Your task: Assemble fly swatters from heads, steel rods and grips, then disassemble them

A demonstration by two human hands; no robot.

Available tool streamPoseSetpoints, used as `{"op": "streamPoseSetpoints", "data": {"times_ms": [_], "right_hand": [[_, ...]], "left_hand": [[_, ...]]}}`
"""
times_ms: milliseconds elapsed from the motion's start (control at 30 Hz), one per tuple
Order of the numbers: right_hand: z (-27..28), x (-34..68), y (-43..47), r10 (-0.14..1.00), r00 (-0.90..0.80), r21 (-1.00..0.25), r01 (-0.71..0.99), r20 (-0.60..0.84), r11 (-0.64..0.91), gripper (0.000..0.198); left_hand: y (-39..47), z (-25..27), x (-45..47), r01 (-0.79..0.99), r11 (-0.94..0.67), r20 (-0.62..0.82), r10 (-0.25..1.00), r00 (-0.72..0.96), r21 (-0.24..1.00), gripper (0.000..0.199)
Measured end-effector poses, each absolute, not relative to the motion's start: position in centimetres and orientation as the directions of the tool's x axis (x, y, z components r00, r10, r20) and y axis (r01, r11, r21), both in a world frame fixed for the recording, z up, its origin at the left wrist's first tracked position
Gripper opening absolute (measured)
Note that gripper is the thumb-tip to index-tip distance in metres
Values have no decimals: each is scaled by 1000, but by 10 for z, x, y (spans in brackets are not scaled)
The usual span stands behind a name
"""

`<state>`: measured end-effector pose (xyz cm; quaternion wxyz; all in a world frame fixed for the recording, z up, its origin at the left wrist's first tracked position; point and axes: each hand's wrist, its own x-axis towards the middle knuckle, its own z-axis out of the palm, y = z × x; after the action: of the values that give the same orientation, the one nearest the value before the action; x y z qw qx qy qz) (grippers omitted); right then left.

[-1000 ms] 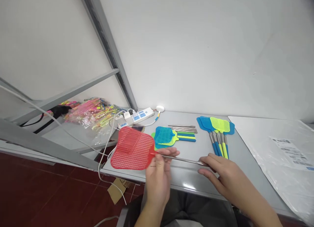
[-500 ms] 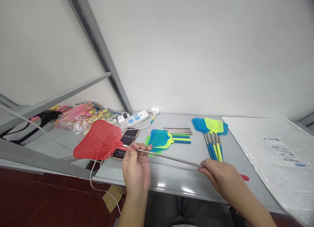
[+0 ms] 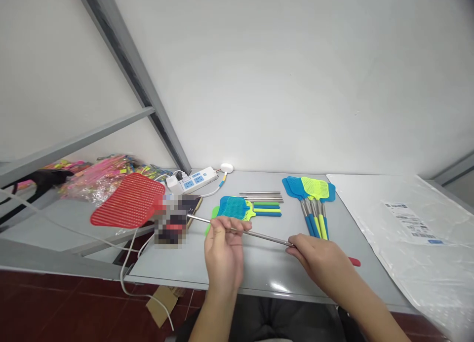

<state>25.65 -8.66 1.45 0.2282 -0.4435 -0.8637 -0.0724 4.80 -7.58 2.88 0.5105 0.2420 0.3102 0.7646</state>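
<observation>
A red fly swatter [image 3: 128, 201] with a thin metal rod is stretched out slantwise above the table, its perforated head to the left. My left hand [image 3: 225, 253], palm up, has its fingers closed round the middle of the rod. My right hand [image 3: 320, 258] grips the rod's right end, and the tip of the red handle [image 3: 354, 261] sticks out behind it. Beyond my left hand lie blue and green swatter heads [image 3: 233, 207], coloured handles [image 3: 267, 209] and bare metal rods [image 3: 261, 196]. A fan of assembled blue and yellow swatters [image 3: 313, 204] lies farther right.
A white power strip [image 3: 198, 179] and a partly pixelated phone [image 3: 192, 204] are at the left back. Bagged pink and yellow items [image 3: 107, 176] lie behind a grey metal frame [image 3: 129, 65]. White plastic packaging [image 3: 392, 243] covers the table's right side. A cable [image 3: 126, 263] hangs over the edge.
My left hand has slid right along the rod, away from the swatter head and closer to my right hand. The view has shifted slightly, and a pixelated patch now covers part of the phone.
</observation>
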Motion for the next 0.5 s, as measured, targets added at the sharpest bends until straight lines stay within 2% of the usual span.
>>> {"op": "streamPoseSetpoints", "data": {"times_ms": [100,300,433,500], "right_hand": [[11,282,-88,778,-458,-86,837,430,540,31],[-5,349,-96,809,-435,-35,873,396,487,30],[-7,367,-98,801,-426,30,889,421,457,31],[-5,368,-97,798,-414,41,896,438,442,32]], "left_hand": [[-65,45,21,-640,-380,87,894,-439,668,35],[-45,65,-27,-720,-421,-8,861,-509,551,37],[-38,67,-24,-759,-414,-26,870,-492,502,39],[-38,65,-8,-737,-433,-11,858,-513,519,41]]}}
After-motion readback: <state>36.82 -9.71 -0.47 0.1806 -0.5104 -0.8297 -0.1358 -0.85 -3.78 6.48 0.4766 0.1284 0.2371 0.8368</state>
